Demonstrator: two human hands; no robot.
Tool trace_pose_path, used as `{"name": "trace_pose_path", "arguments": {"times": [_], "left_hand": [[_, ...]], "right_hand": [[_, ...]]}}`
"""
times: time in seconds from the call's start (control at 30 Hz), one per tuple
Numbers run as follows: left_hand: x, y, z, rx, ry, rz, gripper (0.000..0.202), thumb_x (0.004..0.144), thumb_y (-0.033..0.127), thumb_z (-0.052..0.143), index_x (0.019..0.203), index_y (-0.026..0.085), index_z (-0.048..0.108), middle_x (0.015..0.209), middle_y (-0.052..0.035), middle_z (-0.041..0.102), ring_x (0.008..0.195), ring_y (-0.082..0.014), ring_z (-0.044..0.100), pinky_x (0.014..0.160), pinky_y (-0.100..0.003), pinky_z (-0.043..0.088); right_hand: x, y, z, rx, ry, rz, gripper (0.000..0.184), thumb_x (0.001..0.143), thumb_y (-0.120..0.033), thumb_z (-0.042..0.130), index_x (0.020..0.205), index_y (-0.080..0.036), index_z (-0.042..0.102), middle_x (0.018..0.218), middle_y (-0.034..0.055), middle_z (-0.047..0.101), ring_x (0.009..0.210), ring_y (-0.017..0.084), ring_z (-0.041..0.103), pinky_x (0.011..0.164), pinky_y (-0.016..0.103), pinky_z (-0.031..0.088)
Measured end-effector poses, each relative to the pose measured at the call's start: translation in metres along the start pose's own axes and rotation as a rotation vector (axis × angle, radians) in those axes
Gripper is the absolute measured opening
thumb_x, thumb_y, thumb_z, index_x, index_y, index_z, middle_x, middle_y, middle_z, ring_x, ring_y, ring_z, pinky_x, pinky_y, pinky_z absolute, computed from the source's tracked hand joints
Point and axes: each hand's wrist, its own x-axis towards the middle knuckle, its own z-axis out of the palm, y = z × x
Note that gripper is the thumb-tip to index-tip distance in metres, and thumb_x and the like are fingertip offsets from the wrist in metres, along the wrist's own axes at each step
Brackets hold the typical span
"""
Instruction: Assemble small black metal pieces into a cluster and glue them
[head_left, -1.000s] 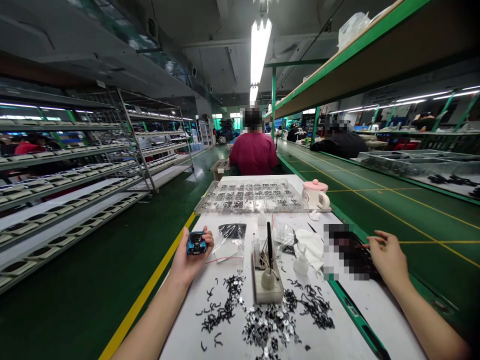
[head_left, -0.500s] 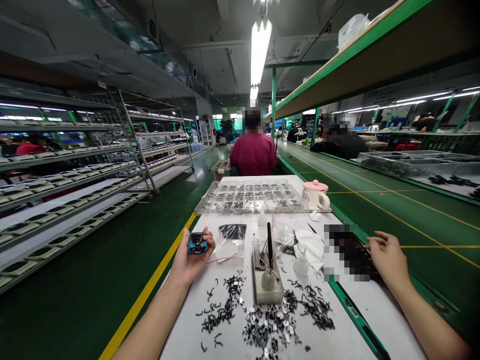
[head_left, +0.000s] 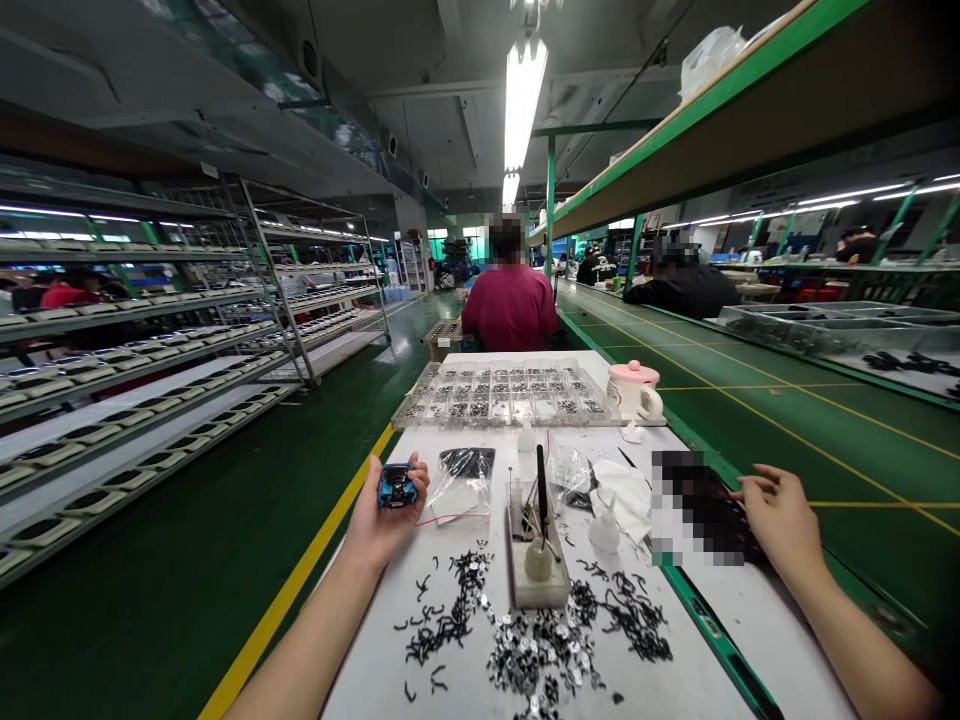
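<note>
My left hand point(head_left: 384, 517) is raised over the left edge of the white worktable point(head_left: 375, 660), its fingers wrapped round a small blue toy car point(head_left: 396, 486). My right hand point(head_left: 780, 518) rests at the table's right side with fingers curled, touching a blurred dark object point(head_left: 697, 508); what lies under the fingers is hidden. Between my hands stands a small white holder point(head_left: 537, 578) with a black brush and a little bottle in it. Piles of small black and silver parts point(head_left: 540, 640) lie scattered in front of the holder.
A clear compartment tray point(head_left: 504, 396) of parts sits farther back, with a pink-lidded mug point(head_left: 634, 388) to its right. Plastic bags point(head_left: 463, 478), a white cloth point(head_left: 624, 494) and a squeeze bottle point(head_left: 604, 528) lie mid-table. A person in a red shirt point(head_left: 510, 306) sits ahead. Green conveyor point(head_left: 810, 430) right, shelving racks point(head_left: 150, 370) left.
Both hands hold nearly the same pose; the view has shifted slightly, and the right hand sits a little lower in the frame.
</note>
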Motion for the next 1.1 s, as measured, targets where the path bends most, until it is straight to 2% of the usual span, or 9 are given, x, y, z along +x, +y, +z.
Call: {"name": "trace_pose_path", "arguments": {"times": [0.67, 1.1], "left_hand": [[0.003, 0.001, -0.005, -0.045, -0.02, -0.059, 0.036, 0.095, 0.044, 0.052, 0.112, 0.013, 0.054, 0.094, -0.0055, 0.058, 0.071, -0.013, 0.059, 0.06, -0.027, 0.055], [0.003, 0.0, -0.003, 0.03, 0.006, -0.002, 0.037, 0.095, 0.046, 0.051, 0.111, 0.012, 0.055, 0.089, -0.0045, 0.057, 0.071, -0.0137, 0.059, 0.06, -0.028, 0.055]], "right_hand": [[-0.002, 0.0, -0.001, 0.048, -0.003, -0.017, 0.03, 0.095, -0.027, 0.058, 0.121, -0.015, 0.054, 0.097, 0.0043, 0.064, 0.083, 0.018, 0.065, 0.075, 0.037, 0.056], [0.004, 0.009, 0.006, 0.105, 0.027, -0.067, 0.03, 0.095, -0.031, 0.058, 0.12, -0.015, 0.055, 0.097, 0.0043, 0.064, 0.079, 0.017, 0.064, 0.073, 0.036, 0.055]]}}
